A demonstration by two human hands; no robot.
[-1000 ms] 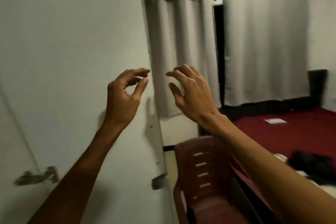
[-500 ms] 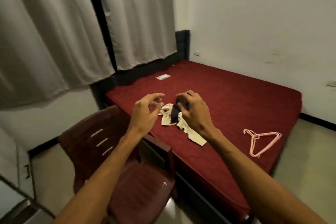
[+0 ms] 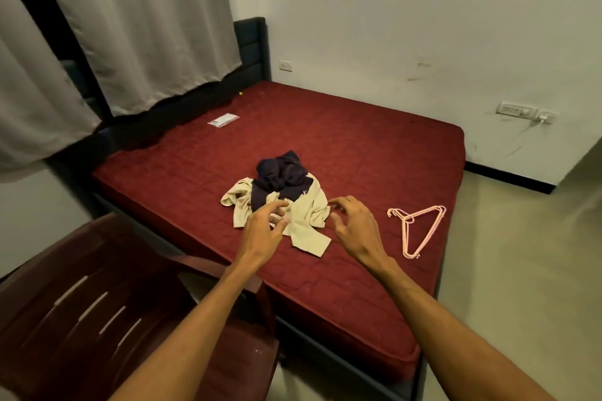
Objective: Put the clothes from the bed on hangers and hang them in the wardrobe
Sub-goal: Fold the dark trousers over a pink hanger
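The clothes [image 3: 303,202] lie in one heap close to the bed's [image 3: 358,140] near edge, a dark piece [image 3: 281,177] bunched on top of a cream piece [image 3: 309,238]. The hangers [image 3: 420,228] lie stacked by the near right corner, apart from the heap. The left hand [image 3: 264,231] and right hand [image 3: 358,228] hover at the heap's near side, fingers spread and half curled, holding nothing. Whether the left fingertips touch the cream cloth I cannot tell. The likely trouble is the tangle: a pull on the cream piece may drag the dark piece along, and both could slide over the near edge to the floor [image 3: 521,270]. The hangers look hooked together, so lifting one may bring the rest. The chair [image 3: 97,303] stands close against the near left corner and could snag trailing cloth
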